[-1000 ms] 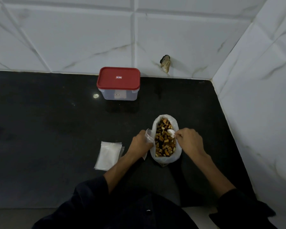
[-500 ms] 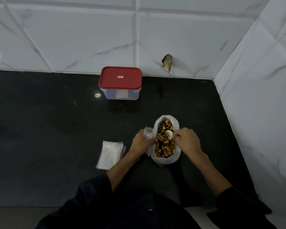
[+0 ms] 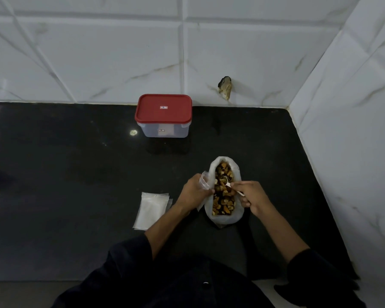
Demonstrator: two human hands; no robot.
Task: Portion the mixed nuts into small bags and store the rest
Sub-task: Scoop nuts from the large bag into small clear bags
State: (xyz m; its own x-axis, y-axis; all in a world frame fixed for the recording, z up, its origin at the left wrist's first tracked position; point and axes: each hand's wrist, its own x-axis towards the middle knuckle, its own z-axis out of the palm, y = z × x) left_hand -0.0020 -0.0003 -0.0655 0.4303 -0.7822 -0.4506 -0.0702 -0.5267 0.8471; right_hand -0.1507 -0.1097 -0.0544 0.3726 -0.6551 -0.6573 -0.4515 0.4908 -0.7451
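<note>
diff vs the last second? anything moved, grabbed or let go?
Little changed. The right hand keeps its grip on the white spoon, whose bowl has dipped lower among the mixed nuts in the big bag. The left hand still holds the small clear bag open beside it. Nothing was grabbed or let go. The red-lidded container and the stack of small bags stayed put.

dim, bluish | small glare spot on countertop (image 3: 133, 132) | wide-angle bending at edges | soft, slightly noisy focus
</note>
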